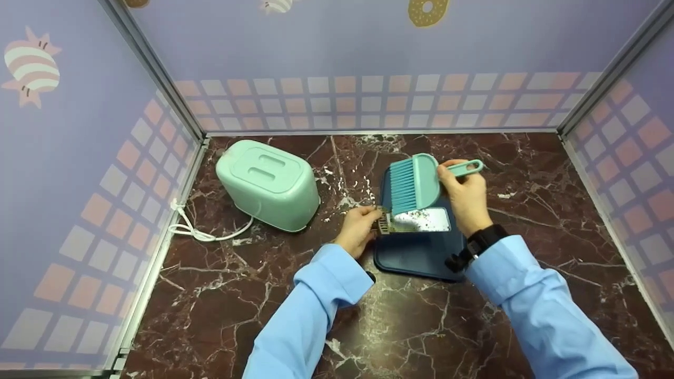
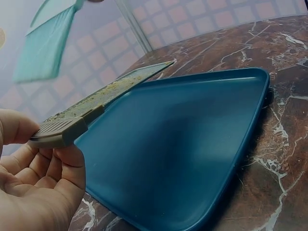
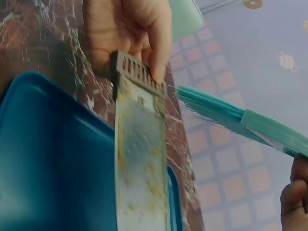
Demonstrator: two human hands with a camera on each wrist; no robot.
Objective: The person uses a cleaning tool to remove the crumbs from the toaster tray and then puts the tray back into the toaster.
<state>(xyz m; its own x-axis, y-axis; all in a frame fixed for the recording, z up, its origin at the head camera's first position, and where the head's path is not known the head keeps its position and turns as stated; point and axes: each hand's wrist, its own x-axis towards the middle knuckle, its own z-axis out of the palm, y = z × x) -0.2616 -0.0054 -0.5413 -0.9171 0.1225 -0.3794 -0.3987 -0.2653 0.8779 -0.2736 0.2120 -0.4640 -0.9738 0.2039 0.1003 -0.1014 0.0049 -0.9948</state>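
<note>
My left hand (image 1: pixel 358 229) pinches the brown slotted end of a toaster crumb tray (image 1: pixel 434 220), thumb on top and fingers beneath. Yellowish crumbs cling to its metal surface (image 3: pixel 139 163). The crumb tray is held above a dark blue serving tray (image 1: pixel 416 255), tilted in the left wrist view. My right hand (image 1: pixel 468 197) grips a mint-green brush (image 1: pixel 426 181) near the base of its looped handle. In the right wrist view the bristles (image 3: pixel 209 103) point toward the slotted end, with a gap between them.
A mint-green toaster (image 1: pixel 268 184) stands at the back left, its two slots covered by a lid-like top. Its white cord (image 1: pixel 197 234) lies coiled by the left wall. Patterned panels enclose the marbled brown table (image 1: pixel 400 326) at the back and both sides.
</note>
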